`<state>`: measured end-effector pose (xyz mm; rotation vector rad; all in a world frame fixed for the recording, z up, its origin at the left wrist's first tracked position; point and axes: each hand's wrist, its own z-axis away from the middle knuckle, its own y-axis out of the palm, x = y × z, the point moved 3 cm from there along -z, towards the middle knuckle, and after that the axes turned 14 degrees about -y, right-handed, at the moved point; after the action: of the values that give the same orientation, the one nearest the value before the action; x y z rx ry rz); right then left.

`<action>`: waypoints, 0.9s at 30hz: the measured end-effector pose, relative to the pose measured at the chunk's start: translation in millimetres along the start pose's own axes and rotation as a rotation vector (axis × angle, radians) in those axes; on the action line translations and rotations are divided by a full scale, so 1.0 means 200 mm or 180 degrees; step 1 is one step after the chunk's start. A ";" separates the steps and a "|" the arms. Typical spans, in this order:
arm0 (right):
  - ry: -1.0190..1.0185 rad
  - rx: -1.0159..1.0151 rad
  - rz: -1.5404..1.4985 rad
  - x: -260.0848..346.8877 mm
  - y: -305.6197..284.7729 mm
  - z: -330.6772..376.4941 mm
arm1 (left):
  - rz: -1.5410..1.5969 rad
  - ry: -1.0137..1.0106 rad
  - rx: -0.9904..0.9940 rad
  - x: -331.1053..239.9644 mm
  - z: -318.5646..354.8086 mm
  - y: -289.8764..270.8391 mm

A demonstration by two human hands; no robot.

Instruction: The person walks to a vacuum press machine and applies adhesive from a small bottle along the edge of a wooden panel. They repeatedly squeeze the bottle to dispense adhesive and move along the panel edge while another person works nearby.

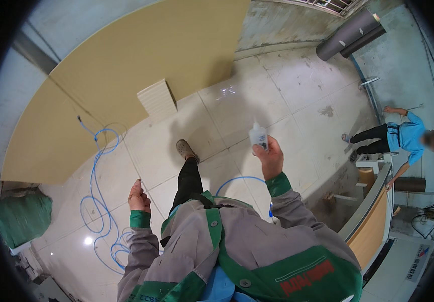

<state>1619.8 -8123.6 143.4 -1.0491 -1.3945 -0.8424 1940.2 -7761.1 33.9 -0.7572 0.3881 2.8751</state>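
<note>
A small translucent white squeeze bottle point(258, 136) with a narrow nozzle stands upright in my right hand point(272, 157), the fingers wrapped round its lower part. My left hand point(139, 197) hangs apart from it at the left, above the tiled floor, with its fingers curled and drawn together. Something small and dark shows at those fingertips, too small to name. Near the left hand, a coiled blue hose point(95, 189) lies on the floor.
A large tan board point(126, 55) leans at the far left, with a ribbed cream piece point(156, 99) by its lower edge. A co-worker point(403, 133) in blue stands at the right, touching a wood-coloured bench point(370, 226). Dark rolls point(348, 35) rest at the back right; a green sack point(23, 216) lies left.
</note>
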 end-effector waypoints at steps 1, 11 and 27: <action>-0.0273 -0.0015 -0.0248 -0.01 0.04 -0.16 | 0.0095 -0.0050 -0.0032 -0.10 -0.11 0.05; -0.0448 -0.0941 0.0676 0.15 -0.30 -1.76 | 0.0145 -0.0458 0.0275 -0.73 -0.73 1.18; -0.1204 0.0904 0.3001 0.07 -0.40 -4.92 | 0.0659 -0.0127 -0.0783 -0.76 -1.10 2.59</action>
<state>1892.8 -9065.3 263.8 -1.4824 -1.0707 0.2452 2068.5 -8329.8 35.2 -0.7334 0.1134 3.1682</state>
